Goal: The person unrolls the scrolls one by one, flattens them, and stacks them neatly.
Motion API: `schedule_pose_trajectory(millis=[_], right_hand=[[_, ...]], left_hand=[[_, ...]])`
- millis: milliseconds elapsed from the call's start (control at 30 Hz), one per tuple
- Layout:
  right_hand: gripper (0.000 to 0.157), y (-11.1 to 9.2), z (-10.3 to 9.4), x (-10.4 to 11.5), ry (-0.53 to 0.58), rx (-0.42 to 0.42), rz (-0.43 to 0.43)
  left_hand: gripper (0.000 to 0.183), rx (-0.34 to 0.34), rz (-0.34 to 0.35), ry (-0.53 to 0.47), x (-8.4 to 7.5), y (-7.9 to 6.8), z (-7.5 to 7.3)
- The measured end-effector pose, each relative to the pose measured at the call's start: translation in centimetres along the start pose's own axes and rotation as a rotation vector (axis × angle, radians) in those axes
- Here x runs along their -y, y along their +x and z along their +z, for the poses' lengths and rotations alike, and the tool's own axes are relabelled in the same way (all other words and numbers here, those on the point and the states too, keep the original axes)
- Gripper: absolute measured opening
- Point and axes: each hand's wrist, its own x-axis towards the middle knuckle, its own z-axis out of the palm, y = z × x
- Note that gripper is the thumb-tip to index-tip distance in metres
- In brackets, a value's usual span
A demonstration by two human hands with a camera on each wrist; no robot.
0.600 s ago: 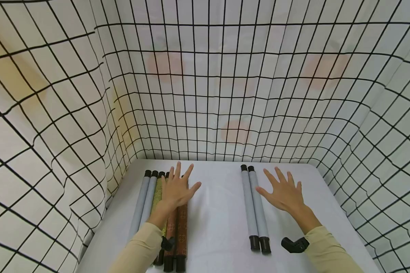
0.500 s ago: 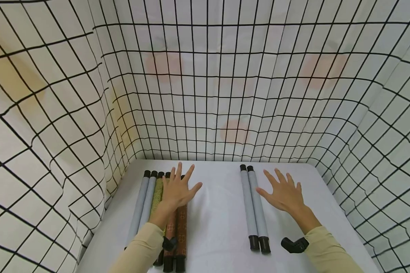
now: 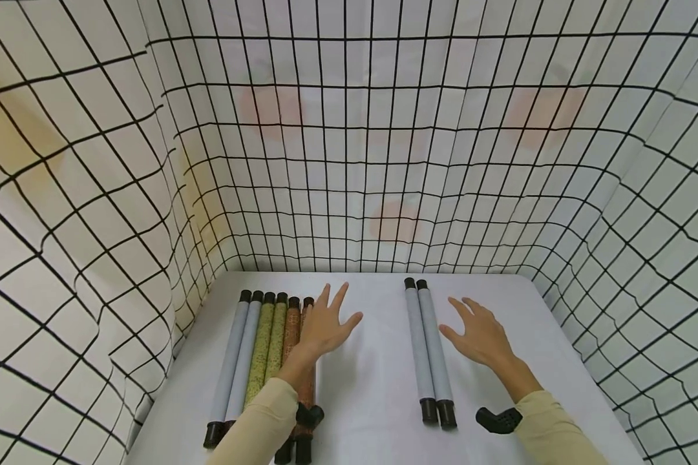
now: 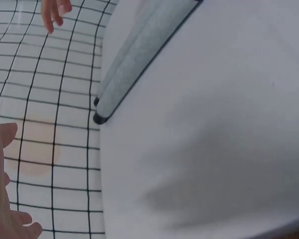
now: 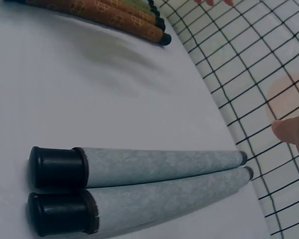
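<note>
My left hand point(image 3: 324, 328) hovers with spread fingers at the right side of a row of rolled scrolls, its forearm crossing over them. The row holds grey-blue scrolls point(image 3: 231, 361), yellow-green scrolls point(image 3: 262, 349) and brown patterned scrolls point(image 3: 291, 326), all with black end knobs. Two more grey-blue scrolls point(image 3: 429, 349) lie side by side toward the right; the right wrist view shows this pair point(image 5: 164, 167) close up. Just right of them hovers my right hand point(image 3: 479, 334), fingers slightly bent and holding nothing. Shadows fall on the white table below the hands.
A black wire grid point(image 3: 360, 168) backed by white cloth rises behind the white table point(image 3: 372, 387) and along both sides. Each wrist carries a black device, seen at the left sleeve point(image 3: 267, 413) and right sleeve point(image 3: 552, 420).
My left hand has moved rightward, uncovering more of the yellow-green and brown scrolls. My right hand's fingers have drawn closer together and bent a little. The head view has shifted slightly.
</note>
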Motion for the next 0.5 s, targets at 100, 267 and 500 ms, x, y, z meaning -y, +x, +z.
schedule_pose_trajectory(millis=[100, 267, 500], right_hand=[[0.072, 0.1, 1.1, -0.6, 0.039, -0.015, -0.005], [0.070, -0.3, 2.6, -1.6, 0.130, -0.026, 0.013], [0.063, -0.9, 5.0, -2.2, 0.305, -0.025, 0.086]], left_hand=[[0.081, 0.021, 0.003, -0.036, -0.5, 0.5, 1.5], [0.081, 0.052, -0.010, -0.148, -1.6, 1.2, 3.7], [0.074, 0.062, 0.001, -0.338, -2.5, 2.1, 6.9]])
